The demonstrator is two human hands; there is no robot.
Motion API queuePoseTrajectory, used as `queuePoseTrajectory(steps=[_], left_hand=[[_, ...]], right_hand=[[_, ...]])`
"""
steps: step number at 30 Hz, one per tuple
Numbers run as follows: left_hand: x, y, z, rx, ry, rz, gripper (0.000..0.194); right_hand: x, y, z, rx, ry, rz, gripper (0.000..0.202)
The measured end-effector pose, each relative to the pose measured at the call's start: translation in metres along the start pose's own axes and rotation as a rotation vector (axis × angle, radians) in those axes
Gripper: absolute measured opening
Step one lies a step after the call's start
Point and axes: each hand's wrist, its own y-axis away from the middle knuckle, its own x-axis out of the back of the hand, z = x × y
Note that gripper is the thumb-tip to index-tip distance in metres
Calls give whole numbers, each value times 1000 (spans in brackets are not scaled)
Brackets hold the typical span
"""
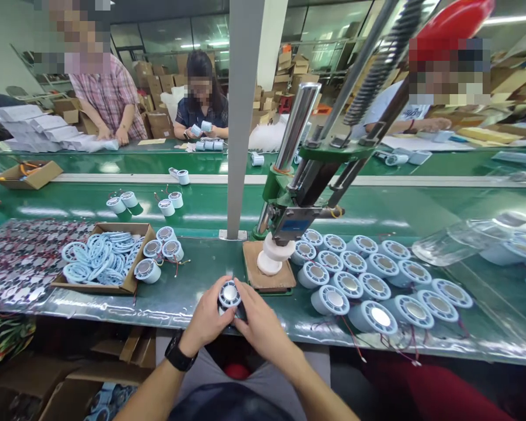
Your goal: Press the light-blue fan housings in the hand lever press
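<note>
At the bench's front edge, a round light-blue part [229, 293] with a silver centre is held between both hands. My left hand [207, 316] wraps its left side, with a black watch on the wrist. My right hand [259, 320] closes on its right side. Just beyond, to the right, stands a manual press [296, 225] with a white round head over a brown base board [269, 275]. Several similar blue parts [348, 285] with thin wires stand right of the press. Left of my hands, a few more [147, 271] stand beside a cardboard box [134, 272] of blue rings [100, 257].
A grey post [241, 117] rises behind the bench. A clear bottle [469, 238] lies at the right. Flat parts with wires [30, 257] cover the far left. More blue parts [166, 206] stand on the green belt [201, 202]. Three people [201, 105] work across it.
</note>
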Motion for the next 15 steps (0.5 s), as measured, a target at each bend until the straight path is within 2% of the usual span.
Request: queuePoseTrajectory(steps=[1, 2, 4, 5, 6, 7, 8, 9, 11, 13, 15], left_hand=[[2, -6, 3, 37, 20, 7, 57], [5, -13, 7, 60, 35, 16, 56], [11, -33, 20, 47, 59, 36, 55], [12, -45, 27, 17, 74, 44, 55], [12, -57, 35, -17, 95, 47, 54], [10, -69, 42, -46, 123, 44, 54], [6, -80, 49, -70, 155, 31, 54], [1, -90, 55, -90, 189, 10, 54], [-14, -106, 63, -122, 262, -53, 55], [-29, -118, 65, -144, 342, -123, 56], [-40, -125, 64, -156, 416, -183, 55]], right_hand=[[31, -6, -10, 56, 48, 43, 72], [68, -15, -22, 129, 107, 145, 69], [148, -43, -46, 274, 249, 486, 61], [188, -62, -56, 314, 351, 647, 56], [224, -83, -64, 296, 425, 770, 52], [254, -105, -68, 337, 444, 881, 52], [278, -128, -70, 341, 407, 918, 55], [296, -150, -69, 315, 332, 919, 56], [311, -185, -63, 226, 137, 840, 55], [310, -207, -56, 166, 1, 771, 56], [305, -216, -52, 194, -57, 776, 50]])
